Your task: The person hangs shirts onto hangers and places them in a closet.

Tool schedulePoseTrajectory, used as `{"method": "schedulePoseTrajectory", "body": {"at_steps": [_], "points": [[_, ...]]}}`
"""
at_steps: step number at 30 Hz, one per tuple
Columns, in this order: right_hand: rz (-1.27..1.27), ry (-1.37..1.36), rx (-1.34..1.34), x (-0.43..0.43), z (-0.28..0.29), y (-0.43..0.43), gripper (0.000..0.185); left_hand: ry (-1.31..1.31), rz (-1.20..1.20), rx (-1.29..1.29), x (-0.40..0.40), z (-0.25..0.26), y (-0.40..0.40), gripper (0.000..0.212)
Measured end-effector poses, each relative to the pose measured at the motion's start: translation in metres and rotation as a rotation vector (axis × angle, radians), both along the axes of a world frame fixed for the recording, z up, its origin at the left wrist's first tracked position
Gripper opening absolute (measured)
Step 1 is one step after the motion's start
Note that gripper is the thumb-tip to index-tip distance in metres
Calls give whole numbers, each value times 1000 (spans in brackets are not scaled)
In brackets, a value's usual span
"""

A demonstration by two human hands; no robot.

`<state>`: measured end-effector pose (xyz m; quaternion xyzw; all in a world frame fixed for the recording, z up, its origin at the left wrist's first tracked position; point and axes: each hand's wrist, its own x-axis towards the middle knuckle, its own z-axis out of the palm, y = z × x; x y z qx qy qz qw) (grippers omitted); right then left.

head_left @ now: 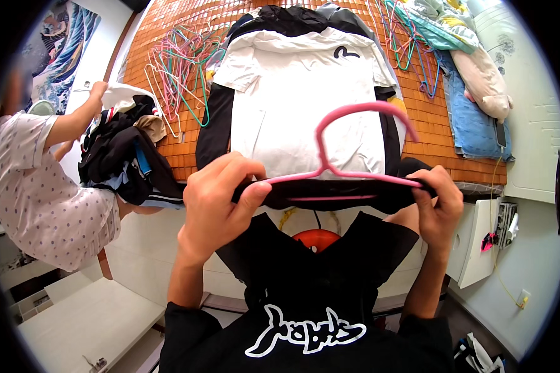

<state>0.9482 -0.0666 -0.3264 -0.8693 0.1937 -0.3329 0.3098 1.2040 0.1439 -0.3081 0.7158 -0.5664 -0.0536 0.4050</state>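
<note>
A pink clothes hanger (326,173) is held between my hands with its hook pointing up, and a black garment (331,191) hangs on it. My left hand (224,200) pinches the garment and hanger at the left shoulder between thumb and fingers. At the right shoulder, my right hand (436,200) grips the same garment and the hanger's end. Beyond them, a white T-shirt (303,93) with a small dark mark lies spread flat on top of dark garments (294,19) on the bed's brown tile mat (177,163). The black garment's lower part is hidden.
Tangled hangers (182,60) lie at the upper left, more hangers (408,51) at the upper right. A person (51,163) sits left beside a clothes pile (126,144). At right are a plush toy (483,86), a blue pillow (471,121), a phone (500,134) and a cable (493,224).
</note>
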Motion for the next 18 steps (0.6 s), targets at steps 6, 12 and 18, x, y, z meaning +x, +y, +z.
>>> {"method": "schedulePoseTrajectory", "body": {"at_steps": [6,12,18], "points": [[-8,-19,67,0,4,0,19,-134,-21,26,19,-23,12,26],[52,28,5,15,8,0,23,-93,19,-34,12,-15,12,34],[152,87,12,41,3,14,24,-48,-37,-34,15,-13,7,30]]}}
